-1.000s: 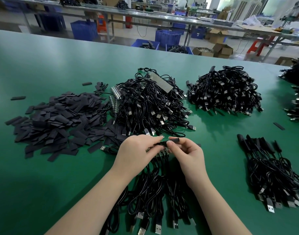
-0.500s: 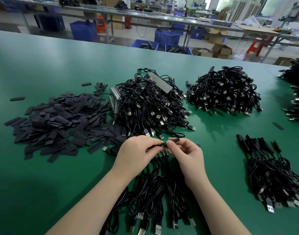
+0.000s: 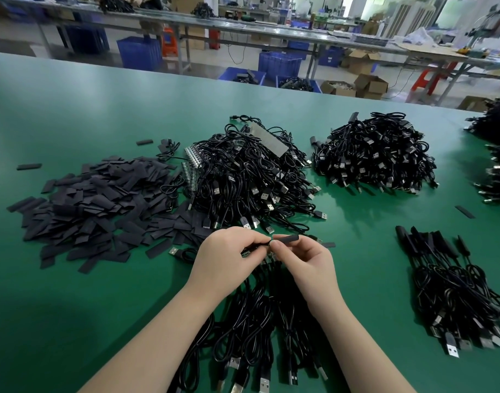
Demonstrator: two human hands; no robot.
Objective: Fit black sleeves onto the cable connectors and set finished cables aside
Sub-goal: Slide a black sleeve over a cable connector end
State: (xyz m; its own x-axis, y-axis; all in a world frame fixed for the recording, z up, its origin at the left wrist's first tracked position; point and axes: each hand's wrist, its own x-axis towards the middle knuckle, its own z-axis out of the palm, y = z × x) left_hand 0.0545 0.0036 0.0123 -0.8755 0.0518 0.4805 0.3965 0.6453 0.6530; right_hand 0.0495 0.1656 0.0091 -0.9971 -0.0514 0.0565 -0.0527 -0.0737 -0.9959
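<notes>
Both hands meet over the green counter (image 3: 72,293), just in front of the middle cable heap. The left hand (image 3: 226,259) is curled around the end of a thin black cable (image 3: 257,245), and its fingers cover the connector, so how far the fit has gone is hard to make out. The right hand (image 3: 305,265) pinches a short black tubular sleeve (image 3: 285,238) between thumb and forefinger; the sleeve's near end appears to touch the cable tip, though the joint is hidden behind the fingertips. Under the wrists lies a bundle of black USB cables (image 3: 251,330), its plugs cut off by the lower edge. Left of the hands spreads one loose heap of flat black sleeve pieces (image 3: 95,208), far too many to count. Beyond it stand two tall heaps of coiled black cables, the middle one (image 3: 251,177) and one farther right (image 3: 376,154). A smaller group of sleeved cables (image 3: 453,287) rests on the right, well apart from the hands. More dark cable piles (image 3: 495,165) are clipped by the right edge.
</notes>
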